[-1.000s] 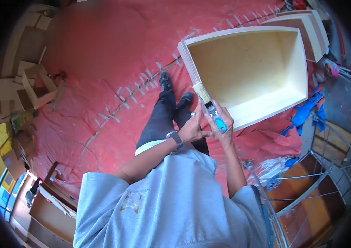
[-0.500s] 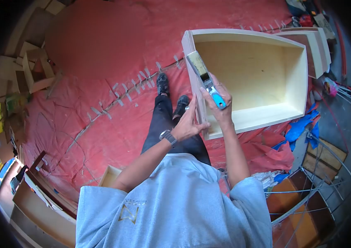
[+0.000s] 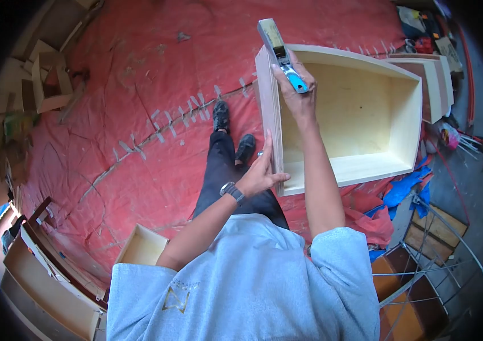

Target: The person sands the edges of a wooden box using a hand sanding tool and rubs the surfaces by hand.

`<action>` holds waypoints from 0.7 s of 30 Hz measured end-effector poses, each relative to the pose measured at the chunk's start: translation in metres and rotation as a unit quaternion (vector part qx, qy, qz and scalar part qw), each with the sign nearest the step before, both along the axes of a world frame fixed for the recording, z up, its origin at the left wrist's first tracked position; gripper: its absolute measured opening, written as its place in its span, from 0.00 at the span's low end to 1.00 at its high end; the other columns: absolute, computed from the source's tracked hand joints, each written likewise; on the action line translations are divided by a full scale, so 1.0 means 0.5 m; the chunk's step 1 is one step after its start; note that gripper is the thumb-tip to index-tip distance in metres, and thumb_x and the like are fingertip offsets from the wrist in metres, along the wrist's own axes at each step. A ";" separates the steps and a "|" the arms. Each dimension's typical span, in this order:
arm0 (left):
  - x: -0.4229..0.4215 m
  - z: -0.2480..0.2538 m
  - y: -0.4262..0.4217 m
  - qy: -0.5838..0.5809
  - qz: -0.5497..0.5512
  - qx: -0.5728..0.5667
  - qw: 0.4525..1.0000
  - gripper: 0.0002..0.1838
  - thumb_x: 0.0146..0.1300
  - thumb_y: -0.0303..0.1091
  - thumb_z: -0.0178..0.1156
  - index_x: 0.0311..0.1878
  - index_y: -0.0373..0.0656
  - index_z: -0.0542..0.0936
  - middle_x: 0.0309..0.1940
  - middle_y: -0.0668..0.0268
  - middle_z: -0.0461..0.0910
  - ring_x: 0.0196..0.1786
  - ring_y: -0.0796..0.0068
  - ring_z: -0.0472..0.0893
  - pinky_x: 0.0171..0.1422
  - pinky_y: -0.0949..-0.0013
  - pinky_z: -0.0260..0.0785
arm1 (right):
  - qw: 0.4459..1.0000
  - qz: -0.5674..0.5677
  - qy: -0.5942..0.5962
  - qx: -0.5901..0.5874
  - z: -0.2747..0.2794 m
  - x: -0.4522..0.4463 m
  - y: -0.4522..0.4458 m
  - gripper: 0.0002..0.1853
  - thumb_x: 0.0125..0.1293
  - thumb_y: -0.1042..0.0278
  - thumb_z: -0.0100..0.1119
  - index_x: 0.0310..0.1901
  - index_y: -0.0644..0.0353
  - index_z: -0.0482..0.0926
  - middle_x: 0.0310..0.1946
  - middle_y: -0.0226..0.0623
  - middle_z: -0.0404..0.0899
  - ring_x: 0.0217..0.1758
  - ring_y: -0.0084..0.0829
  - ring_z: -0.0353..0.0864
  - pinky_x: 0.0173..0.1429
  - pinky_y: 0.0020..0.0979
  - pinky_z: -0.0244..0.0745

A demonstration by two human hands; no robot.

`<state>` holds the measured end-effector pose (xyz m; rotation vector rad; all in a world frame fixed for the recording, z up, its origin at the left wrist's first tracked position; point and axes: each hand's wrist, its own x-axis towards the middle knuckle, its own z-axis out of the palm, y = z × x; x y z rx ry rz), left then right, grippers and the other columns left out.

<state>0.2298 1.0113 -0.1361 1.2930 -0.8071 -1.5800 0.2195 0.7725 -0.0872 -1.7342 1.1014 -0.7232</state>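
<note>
Head view: I record the left hand (image 3: 257, 175) gripping the near corner of the pale, open wooden box (image 3: 338, 162), apparently steadying it. At the box's far left corner, the right hand (image 3: 304, 91) closes around the long silver metal plane with blue grip (image 3: 273, 35), presumably for control; its underside is hidden, contact unverifiable.

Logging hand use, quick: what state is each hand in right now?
Left hand: open, fingers and thumb spread against the edge of the pale wooden box.
Right hand: closed around a blue-ended metal hand plane.
</note>
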 end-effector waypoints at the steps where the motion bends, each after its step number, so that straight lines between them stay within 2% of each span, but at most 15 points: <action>1: 0.000 -0.003 0.000 -0.020 -0.003 0.001 1.000 0.80 0.64 0.34 0.82 0.90 0.45 0.17 0.92 0.33 0.45 0.94 0.48 0.53 0.94 0.55 0.51 | 1.000 0.014 -0.010 0.012 0.010 -0.004 0.000 0.29 0.76 0.66 0.72 0.76 0.61 0.80 0.50 0.42 0.91 0.53 0.26 0.88 0.63 0.35 0.82; 2: -0.001 -0.005 0.000 -0.038 -0.005 0.003 0.999 0.80 0.63 0.34 0.82 0.90 0.45 0.17 0.92 0.32 0.44 0.94 0.46 0.53 0.94 0.55 0.51 | 1.000 0.023 0.006 -0.005 0.013 -0.016 0.009 0.30 0.76 0.67 0.72 0.77 0.61 0.79 0.51 0.43 0.91 0.53 0.27 0.88 0.62 0.35 0.83; 5: 0.008 0.030 -0.013 -0.096 -0.011 0.018 0.995 0.80 0.60 0.29 0.81 0.91 0.44 0.18 0.92 0.38 0.50 0.91 0.54 0.61 0.92 0.58 0.56 | 0.996 0.044 0.060 -0.045 -0.007 -0.092 0.080 0.33 0.75 0.68 0.72 0.80 0.61 0.77 0.51 0.45 0.91 0.49 0.30 0.89 0.58 0.36 0.84; 8: 0.016 0.035 -0.026 -0.051 0.015 -0.001 0.999 0.82 0.57 0.32 0.82 0.91 0.42 0.19 0.90 0.35 0.53 0.90 0.51 0.64 0.91 0.57 0.57 | 0.987 0.043 0.110 -0.107 0.005 -0.158 0.186 0.37 0.73 0.69 0.75 0.82 0.61 0.75 0.49 0.51 0.92 0.44 0.35 0.92 0.53 0.38 0.86; 11: 0.011 0.017 -0.019 -0.087 -0.011 -0.017 0.996 0.81 0.58 0.31 0.82 0.91 0.43 0.18 0.88 0.34 0.57 0.88 0.49 0.66 0.91 0.55 0.59 | 0.992 0.035 0.110 -0.057 0.007 -0.159 0.199 0.38 0.72 0.68 0.76 0.82 0.62 0.76 0.51 0.54 0.92 0.45 0.36 0.92 0.53 0.40 0.86; 13: 0.010 0.019 -0.021 -0.084 -0.009 -0.026 0.996 0.81 0.59 0.31 0.82 0.91 0.44 0.18 0.87 0.33 0.59 0.87 0.47 0.67 0.91 0.54 0.59 | 0.990 0.023 0.086 -0.105 -0.011 -0.090 0.129 0.38 0.71 0.67 0.77 0.82 0.59 0.76 0.51 0.54 0.91 0.44 0.38 0.91 0.53 0.39 0.85; 15: 0.002 0.018 -0.012 -0.074 -0.013 -0.001 0.997 0.80 0.59 0.31 0.80 0.91 0.44 0.19 0.87 0.33 0.58 0.88 0.45 0.66 0.91 0.53 0.59 | 0.977 0.011 0.136 -0.163 0.000 0.000 0.035 0.38 0.71 0.64 0.77 0.81 0.55 0.78 0.45 0.51 0.89 0.42 0.39 0.87 0.52 0.38 0.83; 17: 0.004 0.028 -0.010 -0.065 -0.012 0.014 0.998 0.78 0.60 0.30 0.77 0.91 0.44 0.20 0.89 0.32 0.51 0.90 0.41 0.59 0.93 0.52 0.54 | 0.972 0.004 0.104 -0.212 -0.032 0.050 -0.035 0.37 0.71 0.63 0.78 0.80 0.53 0.79 0.42 0.48 0.86 0.42 0.39 0.84 0.52 0.39 0.82; 18: 0.011 0.048 -0.014 -0.059 -0.010 0.017 0.998 0.76 0.60 0.29 0.75 0.91 0.44 0.20 0.90 0.30 0.45 0.92 0.38 0.51 0.94 0.52 0.50 | 0.967 0.000 0.089 -0.238 -0.030 0.063 -0.051 0.36 0.71 0.62 0.78 0.80 0.53 0.80 0.40 0.46 0.84 0.41 0.39 0.83 0.51 0.40 0.81; 19: 0.015 0.062 -0.022 -0.052 -0.008 0.017 0.998 0.75 0.61 0.28 0.73 0.91 0.44 0.20 0.91 0.28 0.38 0.94 0.35 0.44 0.96 0.51 0.46 | 0.973 0.000 0.090 -0.213 -0.025 0.056 -0.049 0.36 0.70 0.63 0.78 0.79 0.53 0.81 0.40 0.44 0.83 0.42 0.39 0.83 0.51 0.40 0.81; 21: -0.008 0.078 -0.034 -0.114 0.041 0.019 0.992 0.71 0.60 0.26 0.69 0.92 0.43 0.24 0.91 0.27 0.41 0.94 0.33 0.45 0.95 0.49 0.49 | 0.982 0.004 0.101 -0.159 -0.008 0.021 -0.014 0.36 0.69 0.64 0.79 0.78 0.53 0.82 0.40 0.42 0.81 0.42 0.37 0.83 0.51 0.40 0.81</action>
